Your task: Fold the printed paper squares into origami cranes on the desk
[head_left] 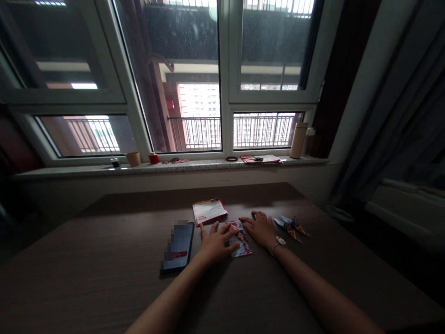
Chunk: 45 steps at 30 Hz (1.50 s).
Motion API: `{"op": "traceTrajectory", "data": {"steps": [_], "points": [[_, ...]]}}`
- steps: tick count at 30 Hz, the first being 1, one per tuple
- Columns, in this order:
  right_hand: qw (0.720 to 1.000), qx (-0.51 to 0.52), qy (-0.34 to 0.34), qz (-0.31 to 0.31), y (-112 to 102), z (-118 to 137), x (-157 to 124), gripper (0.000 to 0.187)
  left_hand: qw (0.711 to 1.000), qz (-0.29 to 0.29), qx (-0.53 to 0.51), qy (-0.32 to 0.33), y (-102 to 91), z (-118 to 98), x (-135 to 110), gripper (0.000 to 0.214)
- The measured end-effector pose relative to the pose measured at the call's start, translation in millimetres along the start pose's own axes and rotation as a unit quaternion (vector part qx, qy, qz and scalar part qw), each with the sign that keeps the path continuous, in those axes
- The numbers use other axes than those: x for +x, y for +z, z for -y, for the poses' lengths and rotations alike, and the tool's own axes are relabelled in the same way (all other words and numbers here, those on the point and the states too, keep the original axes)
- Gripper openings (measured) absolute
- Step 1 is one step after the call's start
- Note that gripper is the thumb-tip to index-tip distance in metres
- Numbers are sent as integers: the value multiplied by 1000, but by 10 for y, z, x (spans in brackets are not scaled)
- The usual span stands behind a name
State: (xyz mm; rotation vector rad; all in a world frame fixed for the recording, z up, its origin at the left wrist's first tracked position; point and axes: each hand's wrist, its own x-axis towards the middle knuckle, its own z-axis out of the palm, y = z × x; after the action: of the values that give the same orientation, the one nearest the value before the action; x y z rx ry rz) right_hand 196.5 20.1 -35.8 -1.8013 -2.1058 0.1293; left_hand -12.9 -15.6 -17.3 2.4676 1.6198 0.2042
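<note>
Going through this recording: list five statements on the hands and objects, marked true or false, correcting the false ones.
1. The left hand lies partly over the picture card. True.
2. The phone lies right of the right hand. False: it lies left of the left hand.
3. Folded paper pieces lie right of the right hand. True.
4. The bracelet is on the left wrist. False: it is on the right wrist.
5. The tall beige flask stands on the windowsill. True.

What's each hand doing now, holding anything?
Left hand: open, spread partly over the printed picture sheet.
Right hand: open, at the sheet's right edge, gripping nothing visible.
</note>
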Motion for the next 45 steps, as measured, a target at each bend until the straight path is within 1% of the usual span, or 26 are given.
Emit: {"op": "traceTrajectory", "data": {"steps": [4, 7, 10, 12, 14, 16, 18, 21, 23, 27, 30, 34, 39, 45], "points": [[1000, -5, -13, -6, 2, -29, -1, 41, 1000, -3, 6, 8, 0, 1, -5, 53], [998, 22, -51, -16, -6, -67, 0, 42, 1000, -12, 12, 16, 17, 13, -3, 51], [992, 56, -110, -6, -9, -101, -5, 32, 999, -19, 22, 16, 45, 28, 4, 52], [989, 75, -124, 2, -10, -119, -8, 30, 999, -23, 24, 10, 56, 38, 8, 55], [988, 92, -120, 1, -15, -142, -5, 28, 999, -32, 22, -1, 54, 50, 11, 56], [988, 104, -117, -11, -27, -178, 4, 24, 998, -55, 22, -14, 42, 67, 14, 53], [986, 109, -120, -28, -47, -223, 14, 19, 995, -93, 27, -28, 28, 87, 18, 48], [983, 116, -137, -45, -78, -276, 19, 18, 991, -127, 19, -33, 22, 107, 22, 41], [979, 124, -156, -48, -97, -281, 13, 19, 992, -128, 5, -18, 29, 107, 20, 38], [970, 143, -194, -36, -138, -220, -22, 17, 994, -102, -16, 17, 41, 87, 9, 41], [970, 139, -200, -1, -177, -157, -59, 15, 996, -90, -22, 14, 31, 70, 7, 42], [968, 120, -219, 29, -215, -116, -97, 19, 995, -101, -20, 7, 18, 63, 11, 38], [968, 96, -232, 23, -232, -97, -117, 24, 993, -116, -21, 14, 26, 73, 15, 34], [962, 56, -268, -3, -262, -40, -150, 19, 992, -124, -17, 25, 44, 82, 23, 31]]}}
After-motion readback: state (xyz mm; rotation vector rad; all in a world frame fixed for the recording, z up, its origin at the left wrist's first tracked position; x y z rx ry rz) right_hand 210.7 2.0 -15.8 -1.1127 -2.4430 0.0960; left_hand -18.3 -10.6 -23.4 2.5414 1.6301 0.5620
